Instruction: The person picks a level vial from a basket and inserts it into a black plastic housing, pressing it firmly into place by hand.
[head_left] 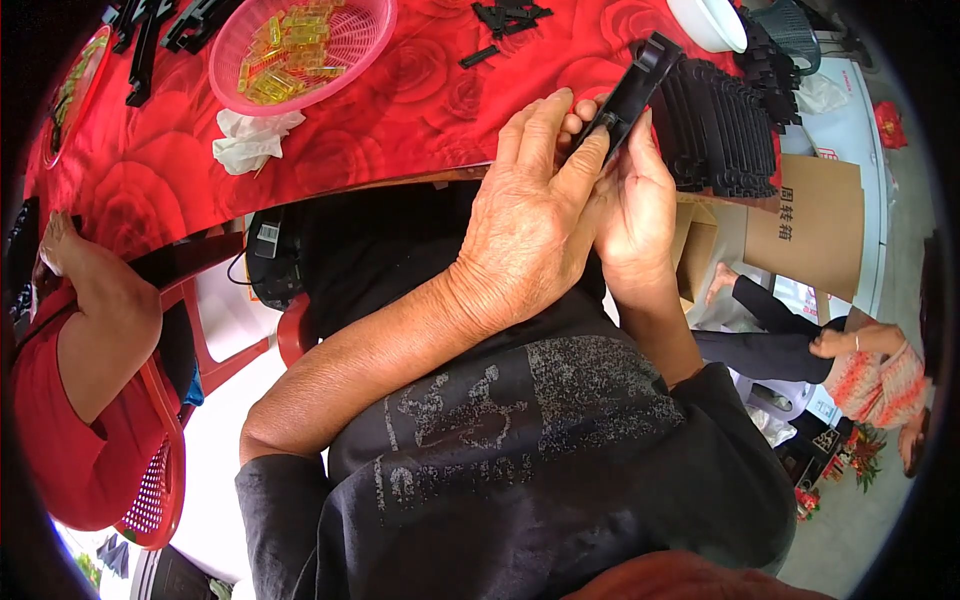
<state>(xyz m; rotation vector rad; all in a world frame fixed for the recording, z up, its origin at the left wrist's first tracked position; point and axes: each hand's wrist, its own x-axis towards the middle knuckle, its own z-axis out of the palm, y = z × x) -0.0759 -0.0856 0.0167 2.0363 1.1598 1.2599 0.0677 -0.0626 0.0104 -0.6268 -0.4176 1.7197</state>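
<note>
A long, narrow black plastic housing (640,85), hollow like a channel, is held at a slant above the near edge of the table. My right hand (642,205) cradles it from below, palm up, with the thumb along its side. From the left, my left hand (525,215) closes over its lower end and the thumb presses into the channel. What lies under that thumb is hidden. Just right of my hands stands a stack of similar black plastic pieces (725,130).
A pink basket (225,70) holds yellow transparent pieces (300,40). Near it lie a crumpled white tissue (250,140) and small black parts (510,18). A white bowl (710,25) stands far right, a cardboard box (810,225) below. One person sits left; another is at right.
</note>
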